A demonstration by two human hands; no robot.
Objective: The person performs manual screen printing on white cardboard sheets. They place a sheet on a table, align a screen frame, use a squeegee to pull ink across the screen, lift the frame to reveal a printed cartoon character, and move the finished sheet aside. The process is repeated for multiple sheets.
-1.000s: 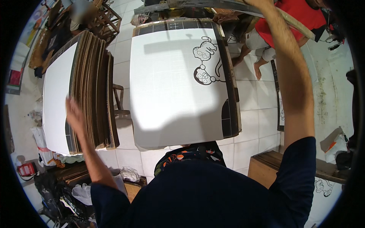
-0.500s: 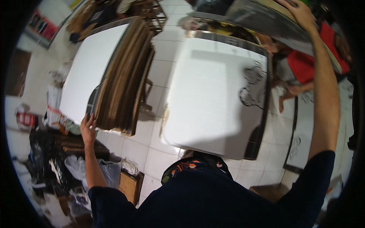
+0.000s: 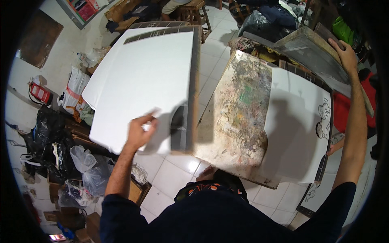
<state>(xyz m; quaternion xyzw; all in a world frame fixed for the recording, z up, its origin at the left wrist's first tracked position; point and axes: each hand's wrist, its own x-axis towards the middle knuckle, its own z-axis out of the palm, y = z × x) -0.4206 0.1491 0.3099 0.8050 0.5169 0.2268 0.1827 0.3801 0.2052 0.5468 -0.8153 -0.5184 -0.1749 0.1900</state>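
And now the printed panel (image 3: pixel 289 150) has shifted right, two cartoon figures (image 3: pixel 324 110) aboard, baring one stained desk (image 3: pixel 243 117)! My left grip (image 3: pixel 141 130) curls over the upper of two white boards (image 3: pixel 142 73), pinching or not, I can't tell; my right grip (image 3: pixel 345 56) clasps one screen frame (image 3: pixel 310 50).

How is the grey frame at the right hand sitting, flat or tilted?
Tilted: the grey frame slopes, with the right hand on its raised edge.
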